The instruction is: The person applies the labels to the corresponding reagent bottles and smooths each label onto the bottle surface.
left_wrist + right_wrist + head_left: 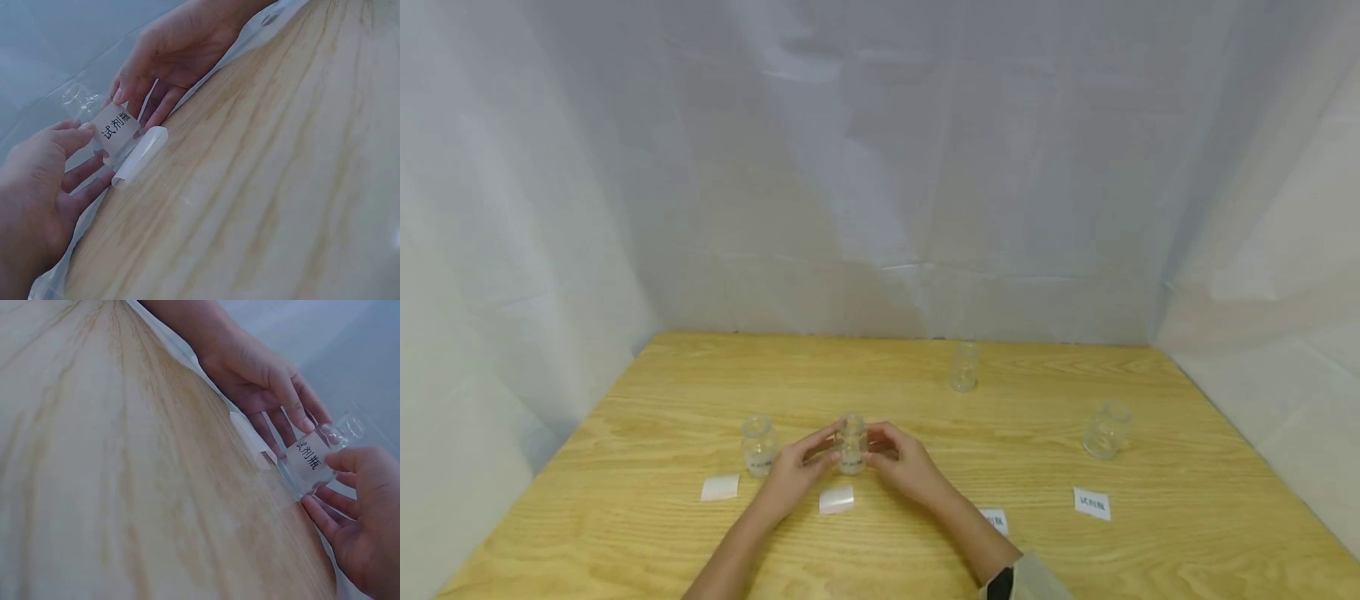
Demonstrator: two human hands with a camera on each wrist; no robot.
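A small clear glass bottle (852, 437) stands upright on the table between both hands. From its left side, my left hand (792, 477) holds it with curled fingers and the thumb at the front. My right hand (912, 473) grips the opposite side the same way. Across the bottle's front is a white label (117, 130) with black Chinese characters, and both thumbs lie at the edges of this label (306, 459). Just in front of the bottle lies a curled blank slip (837, 500). Left of my left hand stands another glass bottle (758, 442) bearing a similar label low on its front.
A blank slip (720, 487) lies before the left bottle. Two unlabelled glass bottles stand farther off, one at the back (965, 368) and one at the right (1107, 431). Printed labels lie at the right (1092, 503) and partly behind my right forearm (996, 521). White sheeting (887, 183) surrounds the table.
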